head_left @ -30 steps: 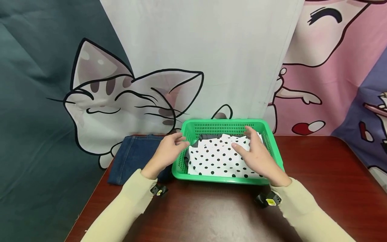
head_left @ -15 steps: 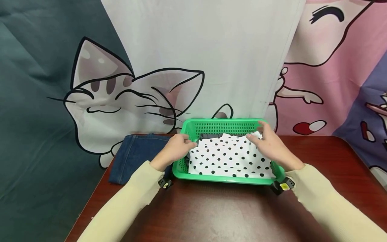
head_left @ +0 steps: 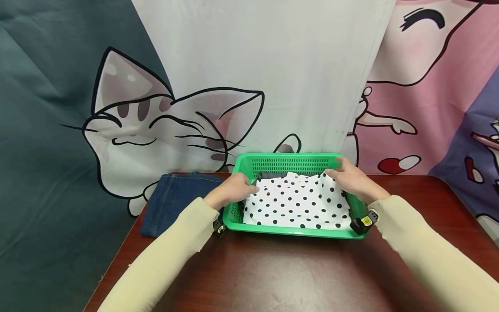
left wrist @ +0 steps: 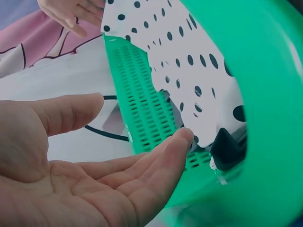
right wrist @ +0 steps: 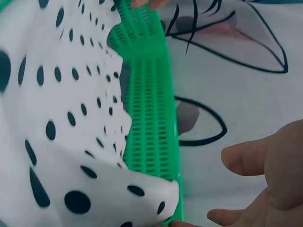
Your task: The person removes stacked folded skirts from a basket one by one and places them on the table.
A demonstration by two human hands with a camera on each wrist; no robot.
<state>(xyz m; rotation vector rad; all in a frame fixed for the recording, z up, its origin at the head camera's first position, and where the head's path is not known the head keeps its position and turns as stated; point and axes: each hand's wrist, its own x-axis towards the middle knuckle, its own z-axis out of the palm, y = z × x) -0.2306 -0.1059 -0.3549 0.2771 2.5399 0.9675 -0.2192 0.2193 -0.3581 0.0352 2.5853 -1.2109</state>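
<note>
The dotted cloth (head_left: 298, 203) lies inside the green basket (head_left: 290, 230), apparently being settled there. At the basket's left end, the left hand (head_left: 235, 190) is relaxed and empty; at its right end, the right hand (head_left: 352, 178) seems released, contact unclear. Next probably calls for straightening edges.

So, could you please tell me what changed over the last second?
The left hand moved right, further over the green basket; the right hand moved right, towards its far right corner. The basket and folded denim stayed put; the spotted cloth still lies inside.
</note>
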